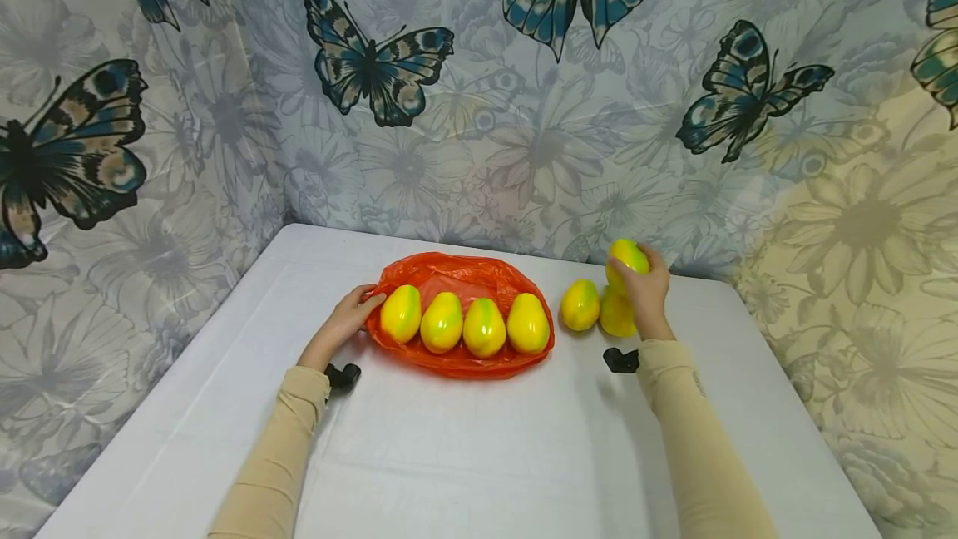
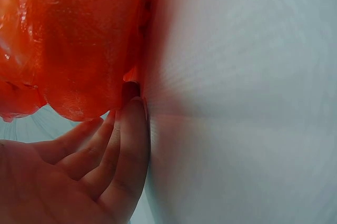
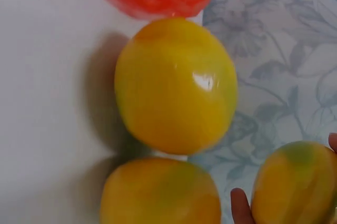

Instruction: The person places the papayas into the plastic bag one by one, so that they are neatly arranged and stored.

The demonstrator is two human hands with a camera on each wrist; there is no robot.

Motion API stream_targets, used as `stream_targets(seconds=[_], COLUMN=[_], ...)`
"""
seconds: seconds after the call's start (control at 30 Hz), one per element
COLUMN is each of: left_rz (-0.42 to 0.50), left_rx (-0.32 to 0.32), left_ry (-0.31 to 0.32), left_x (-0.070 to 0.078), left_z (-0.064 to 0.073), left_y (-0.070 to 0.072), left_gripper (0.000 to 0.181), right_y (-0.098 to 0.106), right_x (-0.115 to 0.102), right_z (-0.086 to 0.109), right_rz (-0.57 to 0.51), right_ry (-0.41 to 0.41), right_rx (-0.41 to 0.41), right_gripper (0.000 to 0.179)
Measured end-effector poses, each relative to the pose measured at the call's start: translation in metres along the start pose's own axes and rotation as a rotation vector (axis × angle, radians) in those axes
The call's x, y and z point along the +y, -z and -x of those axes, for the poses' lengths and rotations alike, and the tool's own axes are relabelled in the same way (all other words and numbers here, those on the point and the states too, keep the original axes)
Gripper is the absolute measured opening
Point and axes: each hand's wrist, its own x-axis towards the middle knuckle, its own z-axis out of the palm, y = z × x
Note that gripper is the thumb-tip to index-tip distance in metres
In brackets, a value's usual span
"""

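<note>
An open red plastic bag (image 1: 449,364) lies on the white table with several glossy yellow-green mangoes (image 1: 484,328) in a row on it. My left hand (image 1: 346,323) touches the bag's left edge, its fingers fairly straight against the plastic in the left wrist view. Right of the bag, my right hand (image 1: 649,289) grips a mango (image 1: 629,258), raised above the table. Under it sits another mango (image 1: 617,314), partly hidden by the hand, and a further mango (image 1: 580,304) stands beside that one, nearer the bag. The right wrist view shows the held mango (image 3: 295,182) between fingertips.
The white table (image 1: 464,456) ends at a wall covering (image 1: 539,156) with butterflies and flowers behind and at the sides. Black wrist-worn devices (image 1: 344,378) show at both sleeves.
</note>
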Motion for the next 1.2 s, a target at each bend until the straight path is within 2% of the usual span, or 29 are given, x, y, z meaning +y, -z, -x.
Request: stream_targets(seconds=[0.27,0.47,0.63,0.8,1.03,1.2], left_rz=[-0.002,-0.004,-0.005,-0.006,-0.021,-0.013], left_rx=[-0.003,0.002,0.007,0.003,0.0,-0.003], left_ry=[0.003,-0.001,-0.007,0.002,0.009,0.005], left_x=[-0.001,0.001,0.001,-0.001,-0.003,0.0], left_z=[0.001,0.002,0.002,0.0,0.0,0.001], left_y=[0.0,-0.001,0.0,0.001,0.002,0.001], left_gripper=[0.067,0.066,0.066,0.068,0.07,0.07], right_y=[-0.028,-0.051,-0.071,-0.092,-0.116,-0.128], right_x=[-0.009,-0.014,-0.019,-0.025,-0.035,-0.037], right_z=[0.007,0.011,0.016,0.024,0.036,0.044], right_rz=[-0.024,-0.001,0.03,0.006,-0.088,-0.056], right_ry=[0.009,0.003,0.022,0.052,-0.004,-0.009], right_rx=[-0.053,-0.095,-0.132,-0.166,-0.224,-0.254], right_gripper=[0.072,0.073,0.071,0.068,0.069,0.067])
